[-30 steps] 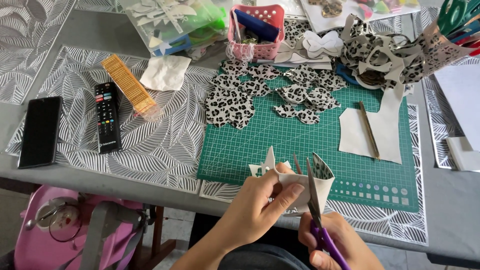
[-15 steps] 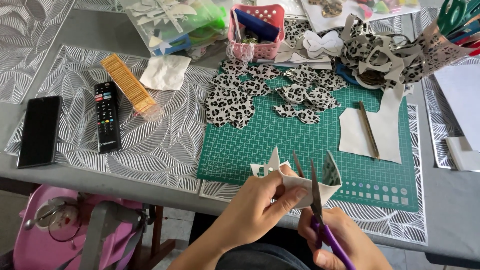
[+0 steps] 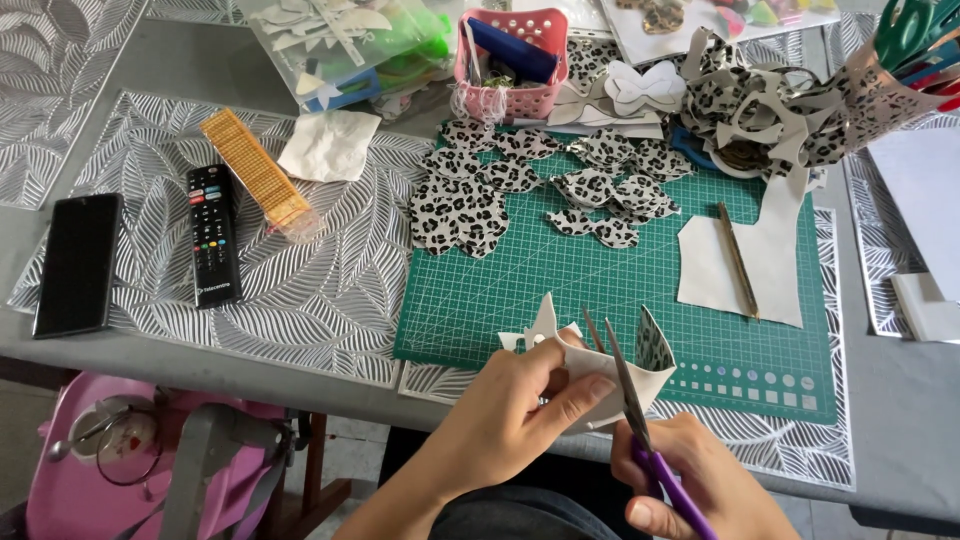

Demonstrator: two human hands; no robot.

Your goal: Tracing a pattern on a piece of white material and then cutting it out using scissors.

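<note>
Head view: a grey table [image 3: 150,355] was seen, laid with silver leaf-pattern mats [image 3: 330,290] and a green cutting mat [image 3: 640,290]. At the near edge a white, leopard-backed sheet [image 3: 600,385] was gripped by the left hand [image 3: 510,420], thumb and fingers pinched together on it. Purple-handled scissors [image 3: 630,410] were held in the right hand [image 3: 690,490], fingers closed on the handles, blades partly open against the sheet. Leopard cut-outs [image 3: 540,190] lay on the mat's far half, a pink basket [image 3: 515,60] just behind. A remote [image 3: 212,235] and phone [image 3: 78,262] lay at left. Below the table a pink stool [image 3: 120,470] was visible.
</note>
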